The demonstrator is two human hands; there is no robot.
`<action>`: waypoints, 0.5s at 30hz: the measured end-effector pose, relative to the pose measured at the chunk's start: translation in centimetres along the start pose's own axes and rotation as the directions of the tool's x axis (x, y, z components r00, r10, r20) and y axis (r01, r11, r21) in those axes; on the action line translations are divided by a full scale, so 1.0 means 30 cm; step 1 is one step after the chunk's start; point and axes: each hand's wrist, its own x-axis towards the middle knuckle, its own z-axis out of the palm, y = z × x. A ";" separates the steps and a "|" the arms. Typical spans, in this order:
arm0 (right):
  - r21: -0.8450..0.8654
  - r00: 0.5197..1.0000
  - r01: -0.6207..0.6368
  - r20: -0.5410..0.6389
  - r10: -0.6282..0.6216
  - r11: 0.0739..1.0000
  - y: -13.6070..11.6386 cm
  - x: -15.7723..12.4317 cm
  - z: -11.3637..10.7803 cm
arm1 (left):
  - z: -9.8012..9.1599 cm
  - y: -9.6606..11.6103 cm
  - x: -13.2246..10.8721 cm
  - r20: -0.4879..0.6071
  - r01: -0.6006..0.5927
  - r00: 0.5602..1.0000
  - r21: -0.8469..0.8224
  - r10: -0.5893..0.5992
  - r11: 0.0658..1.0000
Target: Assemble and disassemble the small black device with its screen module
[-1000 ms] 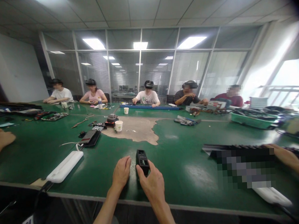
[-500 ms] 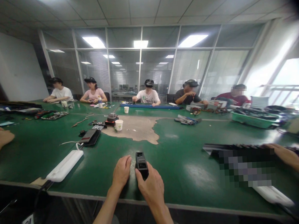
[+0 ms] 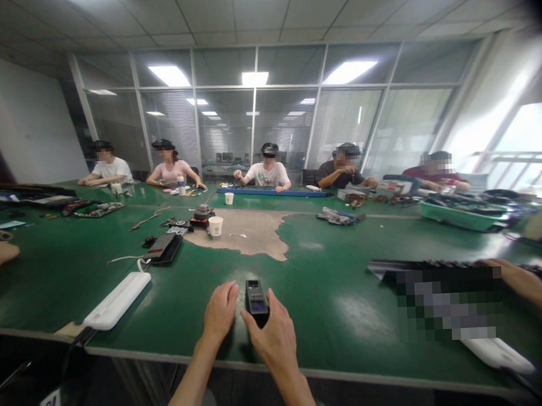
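A small black handheld device [image 3: 256,297] with a little screen and a row of buttons stands at the table's near side. My right hand [image 3: 273,333] grips it low, the thumb along its left edge and the fingers along its right. To the left, my left hand [image 3: 220,312] rests on the table on its side, fingers curled together, a small gap away from the device. Nothing shows in the left hand, though its palm is partly hidden.
The green table [image 3: 321,297] carries a white power strip [image 3: 117,301] at left and another white strip [image 3: 497,355] at right. Beyond my hands stand a paper cup [image 3: 216,226], gloves [image 3: 339,216] and a green basket [image 3: 462,215]. Co-workers sit around, one hand [image 3: 520,281] near at right.
The device has tilted slightly and its screen now looks bluish. My right thumb has shifted a little left and down. My left hand has stayed still.
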 end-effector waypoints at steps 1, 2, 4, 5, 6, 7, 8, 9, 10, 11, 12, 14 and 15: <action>0.000 1.000 0.010 0.004 -0.010 1.000 0.003 0.001 0.003 | 0.000 -0.001 0.000 -0.002 0.002 1.000 0.001 -0.002 1.000; 0.000 1.000 0.021 0.010 -0.021 1.000 0.006 -0.001 0.005 | 0.001 -0.001 0.000 -0.003 0.003 1.000 0.003 -0.003 1.000; 0.003 0.999 0.033 0.022 -0.033 0.999 0.013 -0.011 0.009 | 0.000 0.000 0.001 -0.003 0.000 1.000 0.006 0.000 1.000; 0.006 0.999 0.031 0.026 -0.031 1.000 0.016 -0.017 0.010 | -0.001 0.001 0.001 -0.003 -0.002 1.000 0.006 0.002 1.000; 0.010 0.999 0.024 0.027 -0.024 1.000 0.018 -0.022 0.011 | -0.002 0.002 0.001 -0.004 -0.004 1.000 0.006 0.004 1.000; 0.016 1.000 0.015 0.027 -0.015 1.000 0.020 -0.027 0.011 | -0.002 0.003 0.001 -0.006 -0.006 1.000 0.004 0.006 1.000; 0.020 1.000 0.005 0.026 -0.006 1.000 0.021 -0.030 0.010 | -0.002 0.004 0.000 -0.008 -0.007 1.000 0.001 0.007 1.000; 0.025 1.000 0.001 0.024 -0.002 1.000 0.021 -0.032 0.008 | -0.002 0.004 0.000 -0.009 -0.007 1.000 -0.003 0.007 1.000; 0.028 1.000 0.005 0.024 -0.006 1.000 0.019 -0.032 0.006 | -0.002 0.004 0.000 -0.008 -0.008 1.000 -0.005 0.008 1.000; 0.030 1.000 0.013 0.024 -0.013 0.999 0.017 -0.031 0.003 | -0.001 0.004 0.000 -0.006 -0.007 1.000 -0.006 0.007 1.000; 0.032 0.999 0.021 0.025 -0.021 0.999 0.014 -0.030 -0.001 | -0.001 0.003 0.001 -0.004 -0.006 1.000 -0.005 0.006 1.000; 0.034 0.999 0.031 0.023 -0.032 0.999 0.007 -0.026 -0.007 | 0.001 0.001 0.001 0.003 -0.002 1.000 0.003 0.002 1.000; 0.035 0.999 0.032 0.021 -0.033 0.999 0.004 -0.025 -0.010 | 0.002 0.000 0.002 0.007 -0.001 1.000 0.006 0.001 1.000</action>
